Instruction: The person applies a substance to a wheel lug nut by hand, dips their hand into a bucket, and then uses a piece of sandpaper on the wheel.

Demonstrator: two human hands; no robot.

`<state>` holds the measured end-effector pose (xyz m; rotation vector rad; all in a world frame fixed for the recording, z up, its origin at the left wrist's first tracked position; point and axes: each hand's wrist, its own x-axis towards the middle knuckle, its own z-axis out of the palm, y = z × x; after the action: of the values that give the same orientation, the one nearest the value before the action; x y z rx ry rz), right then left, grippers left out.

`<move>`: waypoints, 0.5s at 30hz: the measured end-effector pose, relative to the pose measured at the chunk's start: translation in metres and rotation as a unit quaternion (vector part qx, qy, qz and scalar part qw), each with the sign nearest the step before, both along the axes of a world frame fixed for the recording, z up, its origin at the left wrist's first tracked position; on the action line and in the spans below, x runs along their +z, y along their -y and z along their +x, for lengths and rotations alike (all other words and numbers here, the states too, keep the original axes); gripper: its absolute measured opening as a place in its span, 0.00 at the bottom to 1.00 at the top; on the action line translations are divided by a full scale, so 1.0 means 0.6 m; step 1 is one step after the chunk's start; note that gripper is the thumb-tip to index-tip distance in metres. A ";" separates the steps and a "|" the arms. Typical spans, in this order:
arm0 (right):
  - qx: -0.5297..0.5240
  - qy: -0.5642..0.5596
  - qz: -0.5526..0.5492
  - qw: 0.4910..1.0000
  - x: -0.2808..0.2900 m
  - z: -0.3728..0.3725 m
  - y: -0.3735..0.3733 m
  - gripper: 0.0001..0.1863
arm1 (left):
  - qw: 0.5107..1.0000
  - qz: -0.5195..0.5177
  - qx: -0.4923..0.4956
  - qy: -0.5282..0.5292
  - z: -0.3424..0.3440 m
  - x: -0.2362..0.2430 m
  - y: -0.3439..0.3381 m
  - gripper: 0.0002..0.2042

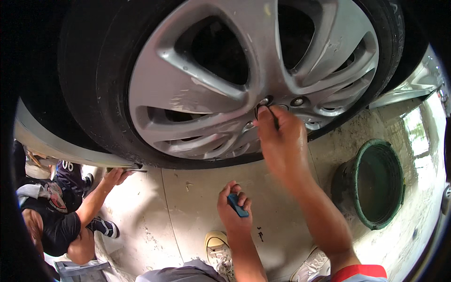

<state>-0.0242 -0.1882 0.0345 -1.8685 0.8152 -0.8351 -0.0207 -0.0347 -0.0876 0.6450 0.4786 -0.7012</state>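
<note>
A large silver alloy wheel [192, 89] in a black tyre [94, 89] fills the upper part of the head view. My right hand [282, 134] reaches up to the middle of the wheel, its fingers pinched beside the lug nuts [297, 101]. Something thin and dark shows at those fingers, but most of it is hidden, so its kind cannot be made out. Lower down, away from the wheel, my left hand [235, 211] has its fingers curled round a small blue block [238, 205]. Scuffed, pale patches mark the wheel's spokes.
To the right on the wet floor stands a dark bucket with a green rim [359, 181], holding murky liquid. At the left a crouching person [58, 221] has a hand at the car's lower edge. My shoes [218, 254] are on the tiles below.
</note>
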 end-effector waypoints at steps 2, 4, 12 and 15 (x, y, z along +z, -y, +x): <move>0.094 0.151 0.394 0.902 0.003 -0.012 0.008 0.09 | 1.000 0.003 0.006 -0.010 0.001 -0.008 -0.008 0.07; 0.167 0.285 0.708 0.624 0.018 -0.015 0.009 0.10 | 1.000 0.009 0.007 -0.010 0.001 -0.016 -0.010 0.07; 0.087 0.270 0.679 0.677 0.046 -0.004 0.009 0.10 | 0.999 -0.024 -0.012 -0.026 -0.015 -0.008 0.012 0.08; -0.037 0.143 0.209 0.967 -0.011 0.008 -0.005 0.08 | 1.000 -0.016 -0.002 -0.021 -0.008 -0.003 -0.002 0.07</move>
<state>-0.0193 -0.1851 0.0278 -1.3197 0.8090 -0.8757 -0.0254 -0.0337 -0.0894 0.6031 0.5033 -0.7265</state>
